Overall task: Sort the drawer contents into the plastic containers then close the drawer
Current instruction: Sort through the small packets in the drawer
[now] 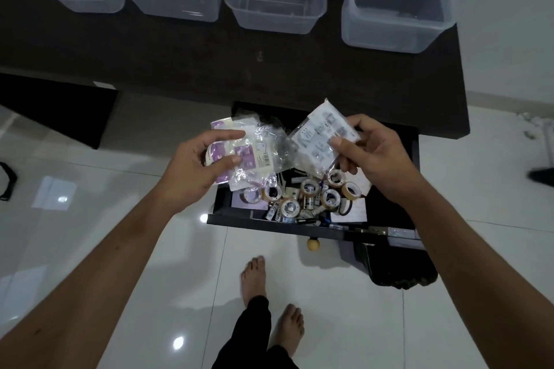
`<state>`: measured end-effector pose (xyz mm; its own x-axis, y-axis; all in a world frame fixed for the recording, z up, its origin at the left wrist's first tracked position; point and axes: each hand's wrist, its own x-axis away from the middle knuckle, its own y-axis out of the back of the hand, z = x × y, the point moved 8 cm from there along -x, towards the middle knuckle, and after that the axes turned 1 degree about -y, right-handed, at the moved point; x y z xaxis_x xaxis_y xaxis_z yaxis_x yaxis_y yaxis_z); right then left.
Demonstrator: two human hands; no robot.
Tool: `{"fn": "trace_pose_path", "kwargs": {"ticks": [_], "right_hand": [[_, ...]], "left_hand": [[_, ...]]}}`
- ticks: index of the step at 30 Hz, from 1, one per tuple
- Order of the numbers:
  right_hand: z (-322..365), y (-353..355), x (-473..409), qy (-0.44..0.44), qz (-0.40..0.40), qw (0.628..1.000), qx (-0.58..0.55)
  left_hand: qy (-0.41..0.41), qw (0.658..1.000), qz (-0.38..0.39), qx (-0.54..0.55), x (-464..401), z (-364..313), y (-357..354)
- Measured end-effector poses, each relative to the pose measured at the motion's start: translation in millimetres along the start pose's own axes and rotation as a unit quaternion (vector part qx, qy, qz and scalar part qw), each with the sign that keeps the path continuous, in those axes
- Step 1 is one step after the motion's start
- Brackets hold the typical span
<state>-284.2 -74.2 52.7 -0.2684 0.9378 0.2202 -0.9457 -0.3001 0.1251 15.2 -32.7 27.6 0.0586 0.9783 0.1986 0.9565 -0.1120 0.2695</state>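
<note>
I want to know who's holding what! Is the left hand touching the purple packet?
Touching. The head view shows the left hand pinching the purple packet, with its thumb and fingers lying on the wrapper.

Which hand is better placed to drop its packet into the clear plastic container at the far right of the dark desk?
Probably the right hand: it holds the grey-printed plastic packet nearer the far-right clear container; the left hand is further away.
</note>
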Motion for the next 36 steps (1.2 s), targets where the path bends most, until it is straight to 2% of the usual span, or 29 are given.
{"fn": "trace_pose_path", "kwargs": {"ticks": [4,8,16,20,22,24,26,29,33,36], "right_hand": [[2.3,4.0,6.4,-0.006,0.020,0.999,0.040],[-3.6,17.9,11.1,-0.017,0.005,0.997,0.076],[4.8,60.7,31.6,-0.009,-0.127,0.986,0.109],[6.8,88.1,46.7,0.005,-0.218,0.961,0.169],[4.3,99.9,52.7,0.001,-0.231,0.956,0.178],[-0.2,108.1,56.8,-0.018,-0.208,0.968,0.139],[-3.7,112.9,61.9,-0.045,-0.169,0.983,0.047],[-8.6,120.1,73.7,-0.060,-0.133,0.986,-0.079],[-20.1,143.2,96.1,-0.067,-0.161,0.977,-0.118],[-31.6,165.0,118.1,-0.075,-0.181,0.973,-0.125]], "left_hand": [[-0.020,0.999,0.032,0.020,-9.2,-24.5,-37.7],[-0.029,0.997,0.061,0.046,-18.1,-49.0,-75.1],[-0.074,0.991,0.100,0.051,-37.0,-88.1,-128.3],[-0.099,0.988,0.112,0.042,-44.4,-100.8,-148.1],[-0.106,0.986,0.126,0.041,-47.0,-106.3,-158.8],[-0.102,0.983,0.144,0.046,-50.2,-112.2,-170.4],[-0.097,0.977,0.175,0.068,-52.2,-118.8,-183.9],[-0.076,0.966,0.223,0.107,-52.8,-126.7,-209.7],[-0.014,0.967,0.231,0.105,-46.8,-126.0,-250.8],[0.010,0.960,0.265,0.094,-35.7,-121.1,-292.4]]}}
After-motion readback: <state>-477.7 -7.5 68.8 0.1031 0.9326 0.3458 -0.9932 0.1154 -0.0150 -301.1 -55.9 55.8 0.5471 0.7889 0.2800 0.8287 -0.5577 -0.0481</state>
